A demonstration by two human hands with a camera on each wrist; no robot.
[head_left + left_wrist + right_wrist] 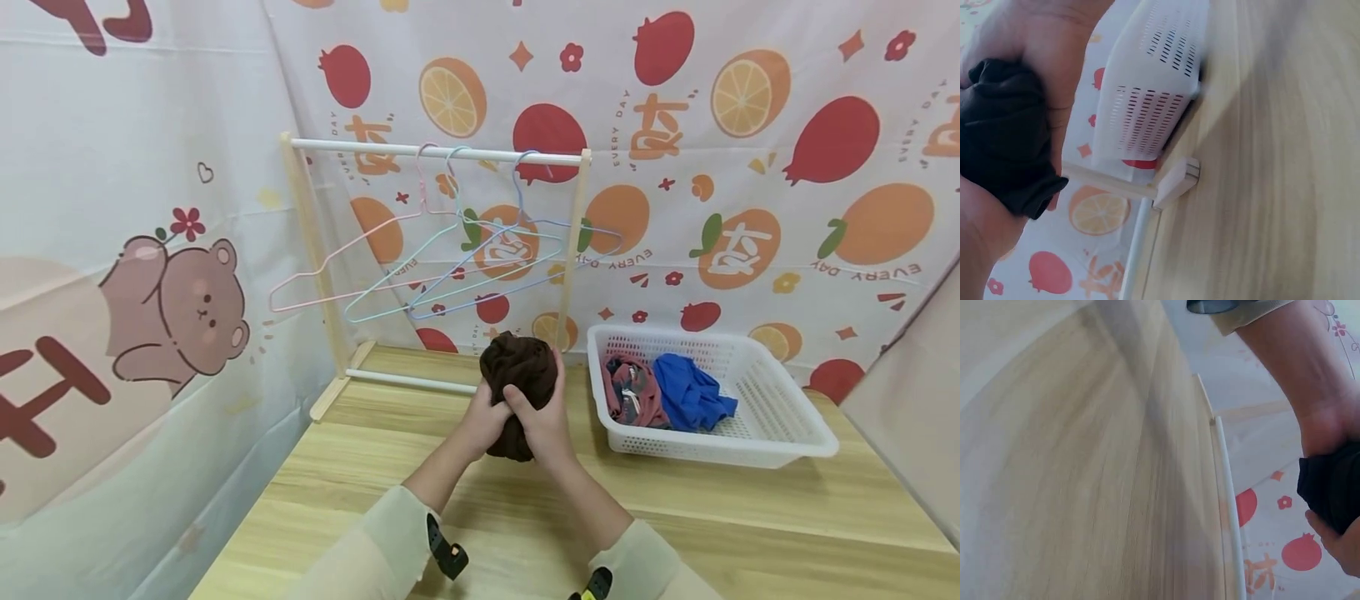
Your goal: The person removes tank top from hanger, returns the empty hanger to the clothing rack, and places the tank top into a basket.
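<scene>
A bunched dark brown piece of cloth point(521, 367) is held up above the wooden table, between both hands. My left hand point(483, 421) grips it from the left, and my right hand point(546, 421) grips its right side with the thumb across the front. In the left wrist view the bundled cloth point(1004, 134) looks nearly black between the two palms. At the edge of the right wrist view, part of the cloth point(1332, 487) shows between the hands. What kind of garment it is cannot be told while it is crumpled.
Behind the hands stands a wooden rack point(577, 242) whose white rail carries a pink hanger point(330, 258), a green hanger point(405, 267) and a blue hanger point(517, 229). On the right, a white basket point(787, 417) contains a reddish patterned cloth point(637, 392) and a blue cloth point(690, 392).
</scene>
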